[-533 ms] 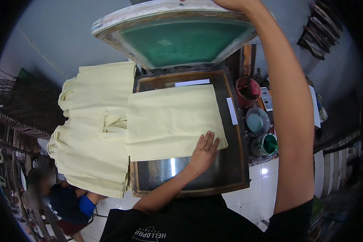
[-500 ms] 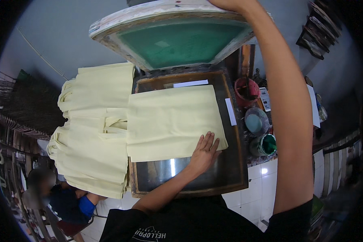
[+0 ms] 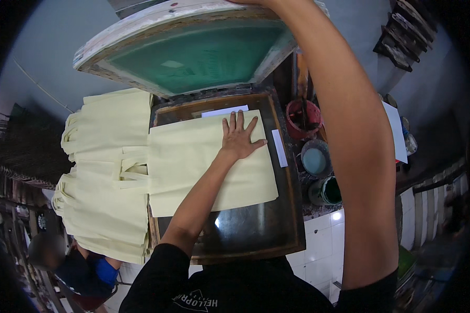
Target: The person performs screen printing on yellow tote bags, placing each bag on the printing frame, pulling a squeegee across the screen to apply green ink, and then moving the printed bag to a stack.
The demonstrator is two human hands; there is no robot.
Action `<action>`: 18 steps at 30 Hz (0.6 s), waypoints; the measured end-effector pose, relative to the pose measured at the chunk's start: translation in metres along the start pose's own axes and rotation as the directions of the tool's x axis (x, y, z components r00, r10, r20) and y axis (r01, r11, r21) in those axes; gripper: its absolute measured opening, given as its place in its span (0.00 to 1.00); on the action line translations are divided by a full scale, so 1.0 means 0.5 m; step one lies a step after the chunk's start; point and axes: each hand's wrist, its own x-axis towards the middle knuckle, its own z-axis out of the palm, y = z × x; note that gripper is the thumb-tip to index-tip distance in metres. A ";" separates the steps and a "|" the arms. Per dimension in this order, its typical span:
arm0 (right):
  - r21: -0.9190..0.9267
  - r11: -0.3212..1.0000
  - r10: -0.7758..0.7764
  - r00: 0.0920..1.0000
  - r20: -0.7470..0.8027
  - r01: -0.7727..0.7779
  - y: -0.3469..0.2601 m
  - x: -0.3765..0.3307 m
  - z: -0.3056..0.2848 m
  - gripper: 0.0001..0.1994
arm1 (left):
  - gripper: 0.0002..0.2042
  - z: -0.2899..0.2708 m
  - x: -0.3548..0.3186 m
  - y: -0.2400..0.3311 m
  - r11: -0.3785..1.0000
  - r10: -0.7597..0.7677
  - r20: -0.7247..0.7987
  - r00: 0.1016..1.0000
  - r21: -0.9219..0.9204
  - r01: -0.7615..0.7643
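Note:
A pale yellow fabric bag (image 3: 188,172) lies flat on a dark glass-topped board (image 3: 256,227) with a wooden border. My left hand (image 3: 238,142) presses on the bag near its far right corner, palm down with the fingers spread. Beyond the board, a screen printing frame (image 3: 193,57) with green mesh is tilted up. My right hand (image 3: 258,2) grips this frame's upper edge; the top of the picture cuts off most of its fingers. The bag's handles (image 3: 133,169) stretch left over the stacked bags. White strips (image 3: 280,148) mark the board beside the bag's right and far edges.
Piles of similar bags (image 3: 102,208) stand left of the board. To the right are a red tub (image 3: 304,121), a grey-blue pot (image 3: 315,160) and a pot with green ink (image 3: 331,191). A person in dark clothes (image 3: 86,271) sits at the lower left.
My left hand has slid from the bag's near right corner to its far right part, fingers now spread. My right hand still holds the frame up. The whole view has shifted somewhat.

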 end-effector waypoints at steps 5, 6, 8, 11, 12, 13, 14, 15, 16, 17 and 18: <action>-0.066 0.996 -0.059 0.998 -0.011 0.058 0.020 0.018 0.008 0.23 | 0.49 -0.005 0.016 0.028 1.000 -0.013 0.024 1.000 0.010 0.013; -0.062 0.997 -0.053 0.999 -0.009 0.052 0.018 0.016 0.010 0.23 | 0.49 -0.002 0.017 0.033 1.000 -0.015 0.010 1.000 0.008 0.015; -0.053 0.998 -0.042 0.999 -0.006 0.041 0.009 0.011 0.013 0.22 | 0.51 0.012 0.010 0.034 1.000 -0.018 -0.016 1.000 -0.004 0.018; -0.166 0.983 -0.091 0.995 -0.046 0.082 0.042 0.047 0.040 0.21 | 0.52 0.002 0.023 0.060 1.000 -0.015 0.041 0.999 -0.004 0.016; -0.120 0.990 -0.075 0.997 -0.034 0.070 0.030 0.039 0.037 0.20 | 0.52 0.000 0.021 0.053 1.000 -0.029 0.043 0.999 -0.005 0.029; -0.079 0.995 -0.055 0.998 -0.023 0.053 0.014 0.019 0.023 0.20 | 0.52 0.000 0.020 0.049 0.999 -0.036 0.046 0.998 -0.005 0.036; -0.037 0.999 -0.036 0.999 -0.011 0.036 0.005 0.006 0.015 0.19 | 0.53 0.000 0.020 0.046 0.999 -0.043 0.049 0.998 -0.006 0.043; -0.021 0.999 -0.035 0.999 -0.007 0.035 0.002 0.002 0.010 0.19 | 0.54 0.006 0.024 0.043 0.999 -0.044 0.022 0.999 -0.016 0.045; -0.003 0.999 -0.036 0.999 -0.004 0.036 -0.001 -0.001 0.007 0.19 | 0.54 0.013 0.027 0.040 0.999 -0.047 -0.005 0.999 -0.027 0.047; 0.015 0.999 -0.037 0.999 0.000 0.037 -0.004 -0.002 0.006 0.19 | 0.55 0.019 0.029 0.036 0.998 -0.052 -0.032 0.998 -0.037 0.051; 0.001 0.999 -0.039 0.999 -0.010 0.039 -0.003 -0.001 0.006 0.19 | 0.56 0.018 0.033 0.037 0.998 -0.054 -0.013 0.998 -0.035 0.054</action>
